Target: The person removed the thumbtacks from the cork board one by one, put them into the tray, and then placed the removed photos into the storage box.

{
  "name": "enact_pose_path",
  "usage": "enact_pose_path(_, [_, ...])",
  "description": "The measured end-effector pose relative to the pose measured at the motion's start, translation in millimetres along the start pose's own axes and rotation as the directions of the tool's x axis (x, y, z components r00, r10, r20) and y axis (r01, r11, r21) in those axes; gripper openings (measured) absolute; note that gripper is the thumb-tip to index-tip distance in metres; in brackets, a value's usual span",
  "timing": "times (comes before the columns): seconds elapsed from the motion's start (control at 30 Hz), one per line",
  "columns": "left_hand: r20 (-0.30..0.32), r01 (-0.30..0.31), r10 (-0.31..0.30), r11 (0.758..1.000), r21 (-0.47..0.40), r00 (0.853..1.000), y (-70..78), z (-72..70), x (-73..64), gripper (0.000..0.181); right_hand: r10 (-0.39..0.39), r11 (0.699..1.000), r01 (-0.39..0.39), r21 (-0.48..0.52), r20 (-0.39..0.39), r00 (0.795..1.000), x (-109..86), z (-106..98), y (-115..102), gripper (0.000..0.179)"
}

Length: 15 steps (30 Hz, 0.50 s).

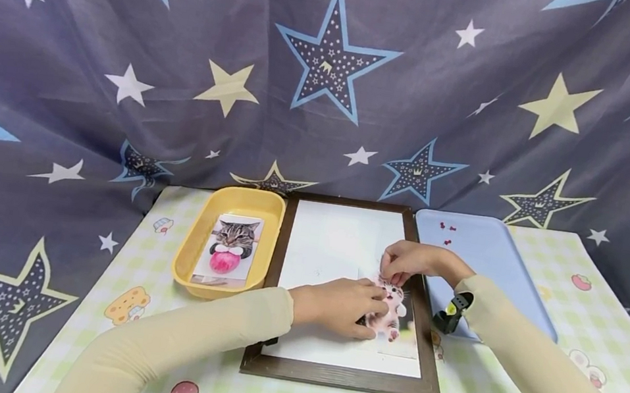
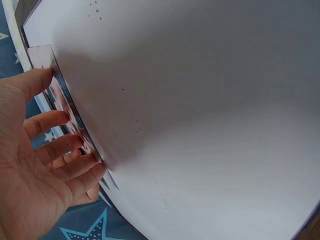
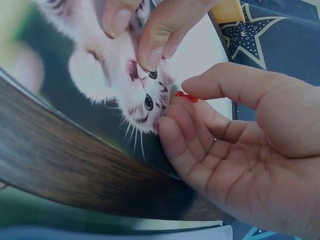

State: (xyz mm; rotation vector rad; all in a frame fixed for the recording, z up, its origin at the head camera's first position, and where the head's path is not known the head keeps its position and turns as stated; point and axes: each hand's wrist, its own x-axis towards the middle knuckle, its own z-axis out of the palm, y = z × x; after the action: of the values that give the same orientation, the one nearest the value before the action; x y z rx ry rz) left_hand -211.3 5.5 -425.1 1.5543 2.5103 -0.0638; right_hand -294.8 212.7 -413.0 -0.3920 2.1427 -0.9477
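A photo of a white striped kitten [image 1: 393,320] lies on the white board [image 1: 324,237] in a dark wooden frame [image 1: 339,377], near its right side. My left hand [image 1: 339,303] rests on the photo with its fingers spread, fingertips touching the picture. At the photo's upper edge, my right hand [image 1: 414,261] pinches a red push pin [image 3: 189,97] between thumb and index finger, close to the kitten's head. The pin's point is hidden by the fingers, so I cannot tell whether it is in the board. Part of the photo is under my left hand.
Left of the frame stands a yellow tray [image 1: 186,252] holding a photo of a tabby cat [image 1: 234,239] with a pink ball. A blue tray [image 1: 486,259] on the right bears several red push pins [image 1: 447,242]. Behind the checked tablecloth [image 1: 551,307] hangs a starry curtain [image 1: 356,155].
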Motion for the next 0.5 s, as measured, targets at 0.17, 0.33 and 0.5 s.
enact_pose_path(0.17, [-0.005, 0.001, -0.001, 1.0, 0.006, 1.0, 0.4, -0.4, -0.2, 0.048, -0.001, 1.0, 0.001, 0.005, 0.012, 1.0, -0.5, -1.4, 0.1, 0.009])
enact_pose_path(0.33, [0.0, 0.007, -0.007, 1.0, 0.012, 1.0, 1.5, -1.5, -1.0, 0.05, -0.005, 1.0, 0.005, 0.016, 0.026, 1.0, -0.6, -1.3, -0.4, 0.012])
enact_pose_path(0.5, [0.005, 0.014, -0.014, 1.0, 0.015, 1.0, 2.6, -2.7, -1.4, 0.051, -0.006, 1.0, 0.005, 0.008, 0.021, 1.0, -1.2, -0.8, -1.4, 0.012])
